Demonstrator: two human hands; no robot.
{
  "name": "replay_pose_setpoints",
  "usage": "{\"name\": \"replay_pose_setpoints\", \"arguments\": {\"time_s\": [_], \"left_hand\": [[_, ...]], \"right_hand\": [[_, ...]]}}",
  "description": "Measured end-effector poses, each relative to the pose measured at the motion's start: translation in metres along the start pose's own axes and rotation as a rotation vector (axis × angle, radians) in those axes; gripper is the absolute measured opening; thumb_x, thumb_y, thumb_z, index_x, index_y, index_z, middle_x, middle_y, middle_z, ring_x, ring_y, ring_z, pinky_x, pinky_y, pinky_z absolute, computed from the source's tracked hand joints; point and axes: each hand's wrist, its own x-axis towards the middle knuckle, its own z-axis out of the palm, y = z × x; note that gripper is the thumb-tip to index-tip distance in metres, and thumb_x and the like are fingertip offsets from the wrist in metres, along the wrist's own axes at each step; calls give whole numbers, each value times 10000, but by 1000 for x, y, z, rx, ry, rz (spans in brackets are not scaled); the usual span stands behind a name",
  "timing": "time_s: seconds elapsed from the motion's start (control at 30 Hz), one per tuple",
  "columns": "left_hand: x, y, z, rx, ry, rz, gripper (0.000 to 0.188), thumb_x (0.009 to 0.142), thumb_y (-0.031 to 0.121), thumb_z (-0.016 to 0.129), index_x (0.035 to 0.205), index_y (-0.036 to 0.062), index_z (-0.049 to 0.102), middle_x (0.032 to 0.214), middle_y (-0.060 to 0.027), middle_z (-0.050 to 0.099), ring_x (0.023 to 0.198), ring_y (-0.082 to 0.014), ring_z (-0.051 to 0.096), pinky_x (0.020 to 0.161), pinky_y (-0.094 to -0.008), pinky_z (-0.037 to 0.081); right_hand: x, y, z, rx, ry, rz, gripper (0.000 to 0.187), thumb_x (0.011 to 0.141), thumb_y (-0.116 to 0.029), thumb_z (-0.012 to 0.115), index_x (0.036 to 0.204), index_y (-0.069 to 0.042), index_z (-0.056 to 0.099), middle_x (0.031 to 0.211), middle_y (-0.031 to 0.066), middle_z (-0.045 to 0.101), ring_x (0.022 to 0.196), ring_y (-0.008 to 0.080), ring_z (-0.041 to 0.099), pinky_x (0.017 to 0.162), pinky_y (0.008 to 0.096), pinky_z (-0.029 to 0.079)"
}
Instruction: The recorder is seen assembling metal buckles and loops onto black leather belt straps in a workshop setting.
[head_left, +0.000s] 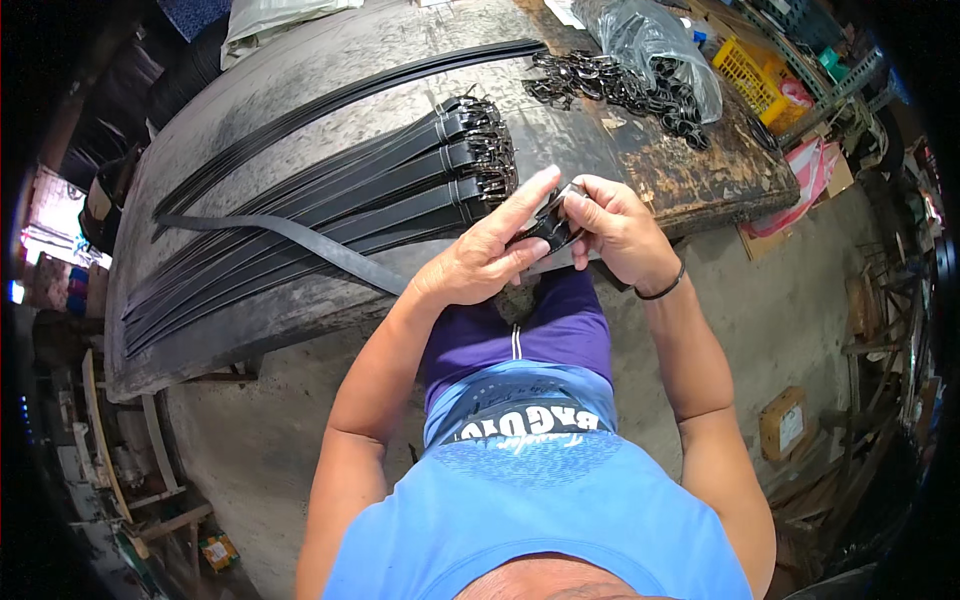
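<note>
Black strap end: it sat between the two hands, over the near edge of the table
Left hand: I saw its thumb pressed on the strap end, forefinger stretched out
Right hand: thumb and fingertips met, pinching the strap end near a shiny bit
Buckled straps: I judged these done, stacked with metal at their right ends
Loose straps: probably left to do; I made out no buckles on them
Metal pieces: heaped unattached, so I reckoned much remained
Clear bag: it held more such pieces at its mouth
Yellow crate: something pinkish inside, which I could not identify
</note>
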Motion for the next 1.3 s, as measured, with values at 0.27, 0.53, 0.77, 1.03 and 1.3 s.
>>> {"name": "replay_pose_setpoints", "arguments": {"time_s": [0.27, 0.53, 0.77, 1.03, 1.3], "left_hand": [[-3, -7, 3, -151, 35, -176, 234, 913, 151, 542, 1106, 25, 497, 872, -29, 559, 674, -47, 544, 541, -181, 448], [8, -11, 0, 648, 339, 205, 146, 780, 70, 664, 881, 15, 573, 766, -56, 604, 681, -158, 597, 603, -292, 480], [4, 8, 19, 1062, 219, 466, 304, 641, 120, 758, 885, 58, 587, 924, -64, 618, 880, -267, 594, 715, -349, 501], [9, 19, -19, 590, -179, -148, 509, 675, 288, 780, 1041, 7, 566, 889, -148, 632, 861, -282, 617, 749, -354, 479], [17, 15, -26, 377, -315, -180, 400, 763, 221, 714, 1043, -31, 580, 874, -142, 638, 796, -220, 614, 730, -320, 479]], "right_hand": [[4, 18, -12, 246, -69, 72, 245, 904, -258, 574, 918, -14, 566, 701, 11, 572, 518, 62, 538, 434, 218, 482], [-21, 15, 2, -759, 199, -573, 79, 811, -78, 620, 838, -26, 568, 809, 74, 531, 773, 177, 551, 687, 310, 447], [-22, 15, -8, 119, 57, 111, 135, 872, -153, 595, 893, -38, 528, 797, 0, 545, 676, 53, 520, 598, 188, 432], [-25, 8, -12, -294, 19, -45, 117, 794, -32, 639, 857, -11, 543, 810, -7, 569, 733, 41, 532, 637, 194, 433], [-30, 5, -5, -571, 111, -110, 98, 777, -36, 640, 807, 9, 558, 715, 0, 555, 676, 42, 495, 587, 222, 410]]}}
